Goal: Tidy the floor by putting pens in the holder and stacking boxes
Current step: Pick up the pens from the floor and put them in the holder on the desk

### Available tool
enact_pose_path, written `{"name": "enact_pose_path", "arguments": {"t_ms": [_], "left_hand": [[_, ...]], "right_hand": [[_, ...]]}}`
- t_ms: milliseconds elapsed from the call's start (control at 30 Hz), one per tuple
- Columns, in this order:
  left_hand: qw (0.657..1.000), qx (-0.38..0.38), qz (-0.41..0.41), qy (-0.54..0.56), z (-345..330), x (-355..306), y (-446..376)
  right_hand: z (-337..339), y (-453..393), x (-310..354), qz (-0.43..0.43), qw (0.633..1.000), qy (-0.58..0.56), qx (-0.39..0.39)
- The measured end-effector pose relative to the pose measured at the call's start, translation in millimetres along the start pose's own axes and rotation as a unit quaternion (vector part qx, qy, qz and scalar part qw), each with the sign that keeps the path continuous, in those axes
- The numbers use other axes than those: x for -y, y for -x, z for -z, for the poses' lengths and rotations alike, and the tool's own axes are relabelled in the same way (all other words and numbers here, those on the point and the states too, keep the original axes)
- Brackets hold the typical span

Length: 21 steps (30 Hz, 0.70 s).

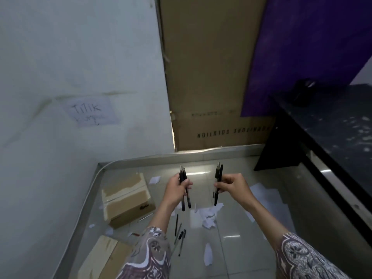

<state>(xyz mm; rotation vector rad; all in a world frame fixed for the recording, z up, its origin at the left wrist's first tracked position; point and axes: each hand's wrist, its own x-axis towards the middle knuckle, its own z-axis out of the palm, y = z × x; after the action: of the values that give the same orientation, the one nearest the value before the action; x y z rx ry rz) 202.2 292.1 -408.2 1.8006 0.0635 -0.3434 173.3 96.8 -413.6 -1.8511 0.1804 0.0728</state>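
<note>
Gripping two black pens [185, 188] in the left hand [177, 188] and a couple more [218, 182] in the right hand [231, 185], tips up above the floor; the dark holder [304, 91] seems to sit on the table [332, 125] at right; carry both bunches there upright, dropping one handful at a time; more pens [179, 236] and boxes [125, 198] wait below.

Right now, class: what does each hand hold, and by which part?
The left hand grips two black pens around mid-barrel, tips up. The right hand pinches another small bunch of pens near the middle, tips also up.
</note>
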Motion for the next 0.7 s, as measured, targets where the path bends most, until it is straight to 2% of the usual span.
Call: {"name": "enact_pose_path", "arguments": {"t_ms": [167, 300, 467, 700], "left_hand": [[0.997, 0.056, -0.027, -0.042, -26, -80, 5], [0.99, 0.075, -0.08, -0.087, -43, -132, 0], [0.976, 0.098, -0.147, -0.126, -58, -174, -8], [0.962, 0.156, -0.18, -0.132, -72, -219, -45]], "right_hand": [[64, 12, 65, 0.031, 0.999, -0.015, -0.022], [105, 16, 101, 0.041, 0.997, -0.041, -0.057], [135, 10, 119, 0.052, 0.991, -0.068, -0.1], [162, -9, 135, 0.059, 0.984, -0.077, -0.152]]}}
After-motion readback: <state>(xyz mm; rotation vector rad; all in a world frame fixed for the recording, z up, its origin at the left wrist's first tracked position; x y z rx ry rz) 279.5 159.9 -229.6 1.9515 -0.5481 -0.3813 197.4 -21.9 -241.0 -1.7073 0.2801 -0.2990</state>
